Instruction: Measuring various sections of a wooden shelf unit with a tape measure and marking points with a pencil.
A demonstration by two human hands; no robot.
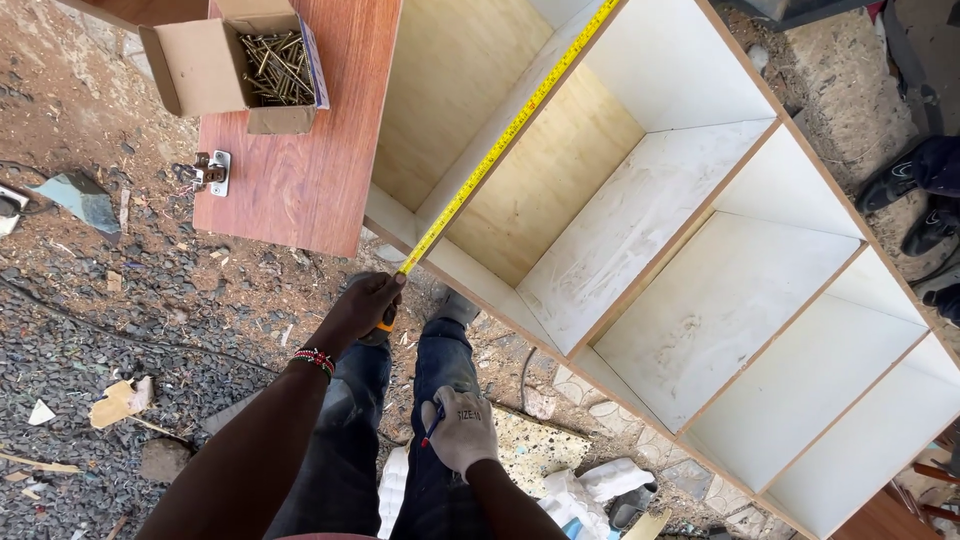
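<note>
Your left hand (pixel 368 305) is bare and closed tight around the case of a tape measure (pixel 500 140), with only a bit of the case showing under your fingers. The yellow blade runs up and to the right from your fist, lying along the front edge of a divider in the white shelf unit (pixel 700 290), and it goes out of view at the top of the picture. The shelf unit lies on its back on the ground, its open compartments facing up; the two nearest the tape have bare wooden backs, the others are white and dusty. Your right hand (pixel 460 430) wears a grey work glove and rests on your right thigh, fingers curled around a blue pen (pixel 432 428) whose tip pokes out to the left. That hand is well apart from the tape. To the left of the shelf unit lies a reddish-brown board (pixel 300 170), and on it stands an open cardboard box (pixel 205 70) full of screws (pixel 275 68). A metal hinge (pixel 212 172) sits at the board's left edge. At the right edge of the picture, beside the shelf unit, another person's dark shoes (pixel 915 180) stand on the dirt.
</note>
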